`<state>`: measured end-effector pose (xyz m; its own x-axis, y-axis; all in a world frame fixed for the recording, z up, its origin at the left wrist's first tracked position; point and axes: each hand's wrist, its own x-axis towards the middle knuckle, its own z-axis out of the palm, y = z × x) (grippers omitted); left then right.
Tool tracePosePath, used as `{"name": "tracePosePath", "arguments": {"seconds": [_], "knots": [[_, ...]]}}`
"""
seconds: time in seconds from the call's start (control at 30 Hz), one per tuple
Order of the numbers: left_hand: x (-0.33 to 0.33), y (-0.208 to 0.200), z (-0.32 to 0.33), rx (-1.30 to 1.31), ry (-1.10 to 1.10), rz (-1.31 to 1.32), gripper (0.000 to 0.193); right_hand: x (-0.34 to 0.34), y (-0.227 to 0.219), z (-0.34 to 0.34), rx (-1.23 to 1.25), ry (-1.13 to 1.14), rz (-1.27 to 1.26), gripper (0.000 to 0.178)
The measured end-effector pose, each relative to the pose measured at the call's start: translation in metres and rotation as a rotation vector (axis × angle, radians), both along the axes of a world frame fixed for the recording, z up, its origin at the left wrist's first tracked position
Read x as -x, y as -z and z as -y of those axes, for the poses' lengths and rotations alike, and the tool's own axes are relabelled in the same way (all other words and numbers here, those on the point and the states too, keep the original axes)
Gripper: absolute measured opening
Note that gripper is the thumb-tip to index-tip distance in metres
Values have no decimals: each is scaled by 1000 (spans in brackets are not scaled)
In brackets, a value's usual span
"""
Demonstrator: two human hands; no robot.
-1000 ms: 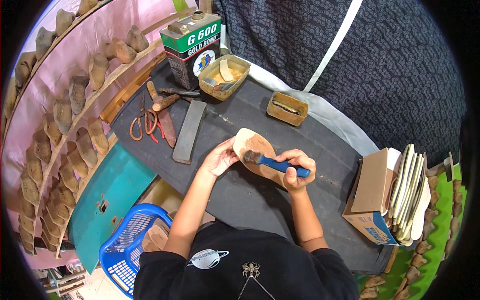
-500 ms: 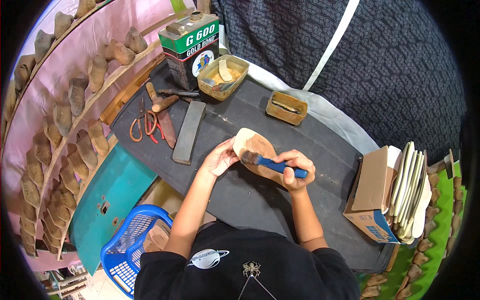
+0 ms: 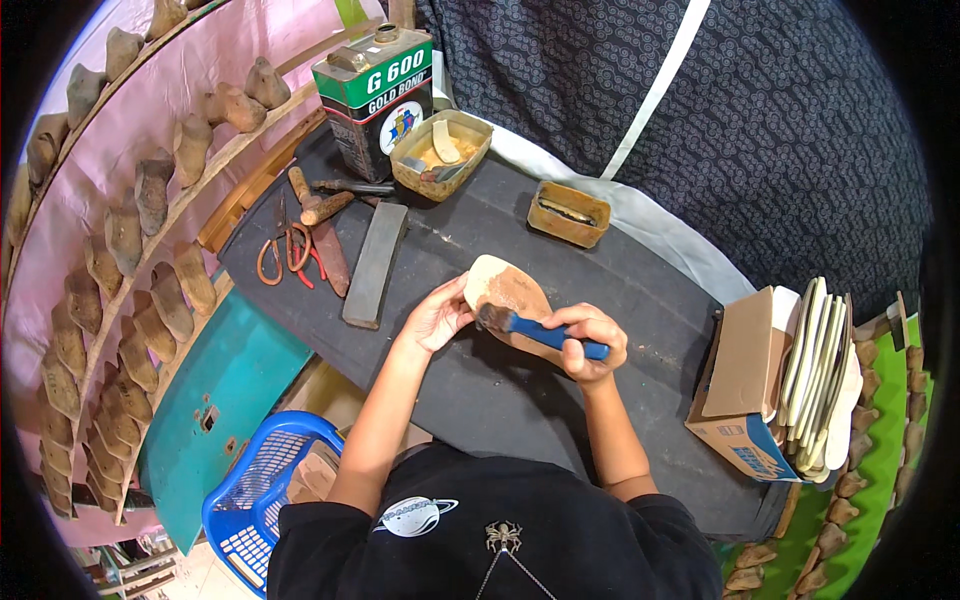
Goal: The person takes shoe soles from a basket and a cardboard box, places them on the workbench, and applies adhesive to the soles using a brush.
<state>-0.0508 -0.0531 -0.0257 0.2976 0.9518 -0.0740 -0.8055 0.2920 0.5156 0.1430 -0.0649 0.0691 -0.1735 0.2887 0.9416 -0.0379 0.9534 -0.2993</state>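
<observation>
starting at the far left, the wooden shoe lasts (image 3: 150,190) sit in rows on the pink wall shelves, parked out of the work area but within a reach. below them, near you, a blue plastic basket (image 3: 262,480) stands on the floor beside a teal panel (image 3: 225,400), low enough to drop things into without turning. on the left part of the dark counter (image 3: 470,400) the orange-handled scissors (image 3: 285,250), a knife and a long grey sharpening stone (image 3: 375,265) lie side by side, handles toward you so each can be picked up directly. farther back the green glue can (image 3: 375,95) and the open glue tray (image 3: 440,155) stand together, the tray just beyond the sole so the brush has a short trip to it. your left hand (image 3: 438,318) is curled against the left edge of the tan sole (image 3: 505,292), fingers pressing it to keep it from sliding under the strokes; the sole lies at the middle of the counter. your right hand (image 3: 590,342) is clenched around the blue handle of the brush (image 3: 540,330), bristles resting on the sole's near side. a small brown tin (image 3: 570,213) sits farther back and right. at the far right a cardboard box (image 3: 745,400) holds flat insoles (image 3: 820,370) standing on edge, easy to pull one at a time.
</observation>
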Motion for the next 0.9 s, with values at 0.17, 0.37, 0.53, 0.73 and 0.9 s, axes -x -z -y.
{"name": "tracePosePath", "arguments": {"seconds": [0.17, 0.37, 0.53, 0.73, 0.9], "knots": [[-1, -3, 0, -4, -19, -16, 32, -1, 1, 2, 4, -45, 92, 10], [0, -1, 0, -13, 13, -19, 31, -6, 12, -2, 165, 22, -159, 6], [-1, -1, 0, 0, 14, -18, 32, 1, 13, -9, 235, 52, -93, 11], [0, 6, -4, 23, 5, -64, 33, -9, 13, -10, 160, 59, -54, 6], [0, 2, -2, 64, -4, -51, 33, -21, 9, -10, 241, 155, -32, 6]]}}
